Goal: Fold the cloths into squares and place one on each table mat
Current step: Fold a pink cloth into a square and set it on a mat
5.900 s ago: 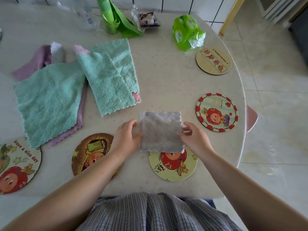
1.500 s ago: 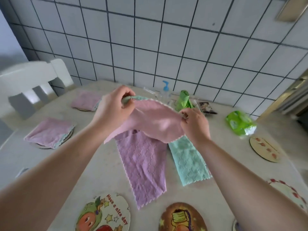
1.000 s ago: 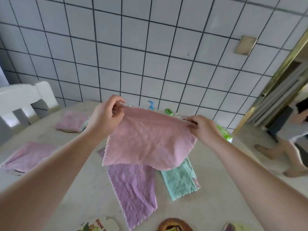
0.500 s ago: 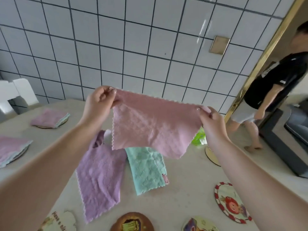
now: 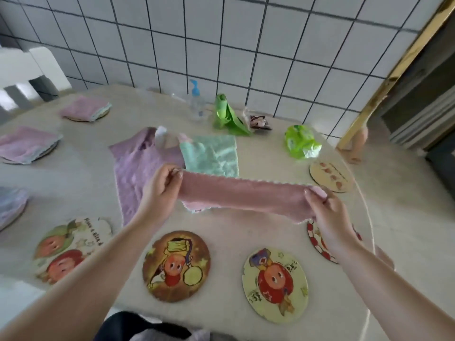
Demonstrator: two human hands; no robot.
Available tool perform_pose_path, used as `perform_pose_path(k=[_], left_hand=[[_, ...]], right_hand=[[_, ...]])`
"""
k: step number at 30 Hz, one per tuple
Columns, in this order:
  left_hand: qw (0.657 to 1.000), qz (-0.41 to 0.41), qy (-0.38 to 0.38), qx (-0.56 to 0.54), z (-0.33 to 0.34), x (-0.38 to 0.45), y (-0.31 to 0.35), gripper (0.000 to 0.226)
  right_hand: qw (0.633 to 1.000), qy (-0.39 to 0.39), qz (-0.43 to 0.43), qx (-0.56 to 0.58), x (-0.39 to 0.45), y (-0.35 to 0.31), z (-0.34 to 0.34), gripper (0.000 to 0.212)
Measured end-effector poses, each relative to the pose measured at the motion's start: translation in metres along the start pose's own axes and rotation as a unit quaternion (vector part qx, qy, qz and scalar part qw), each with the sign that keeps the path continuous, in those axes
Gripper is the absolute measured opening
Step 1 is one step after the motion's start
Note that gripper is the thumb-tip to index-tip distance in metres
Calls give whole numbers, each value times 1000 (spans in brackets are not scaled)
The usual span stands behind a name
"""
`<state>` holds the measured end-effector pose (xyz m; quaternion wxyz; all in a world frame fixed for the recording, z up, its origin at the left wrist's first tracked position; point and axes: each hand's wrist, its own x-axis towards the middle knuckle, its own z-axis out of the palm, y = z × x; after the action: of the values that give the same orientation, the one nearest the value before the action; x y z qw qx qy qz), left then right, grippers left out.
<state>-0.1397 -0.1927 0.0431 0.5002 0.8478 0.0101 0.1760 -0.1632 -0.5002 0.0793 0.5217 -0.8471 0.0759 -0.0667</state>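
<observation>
A pink cloth (image 5: 242, 198) hangs stretched in the air between two hands above a table (image 5: 246, 232). The left hand (image 5: 161, 193) pinches its left end and the right hand (image 5: 325, 212) pinches its right end, fingers curled on the fabric. Below the cloth lie bare round table mats (image 5: 176, 265), beyond it a purple cloth (image 5: 133, 168) and a green cloth (image 5: 214, 156) flat on the table

**Pink cloth stretched above the worktop**

A pink cloth (image 5: 242, 196) hangs taut above the near-right mats. Lilac cloth (image 5: 134, 168) and mint cloth (image 5: 214, 156) lie mid-worktop. Folded cloths (image 5: 85, 110) cover left-edge mats; the cartoon mats (image 5: 176, 265) along the near edge are bare.
</observation>
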Motion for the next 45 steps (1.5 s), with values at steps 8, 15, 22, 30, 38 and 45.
perform_pose_path(k=[8,15,22,30,38,45], left_hand=[[980,-115,-145,72,20,-96,-66,15],[957,-162,-202,130,26,-116,-79,13],[950,-163,-204,171,28,-110,-81,13],[961,-153,-185,136,54,-52,-75,14],[945,-187,-202,177,73,-27,-94,18],[935,-197,-214,205,80,-22,-98,21]], right_hand=[[976,-130,157,-70,-64,109,23,16],[950,-188,233,-87,-73,140,34,17],[935,-220,262,-90,-59,142,34,12],[958,-139,222,-120,-19,138,38,25],[948,-137,234,-168,5,144,41,28],[940,-140,233,-205,13,151,46,27]])
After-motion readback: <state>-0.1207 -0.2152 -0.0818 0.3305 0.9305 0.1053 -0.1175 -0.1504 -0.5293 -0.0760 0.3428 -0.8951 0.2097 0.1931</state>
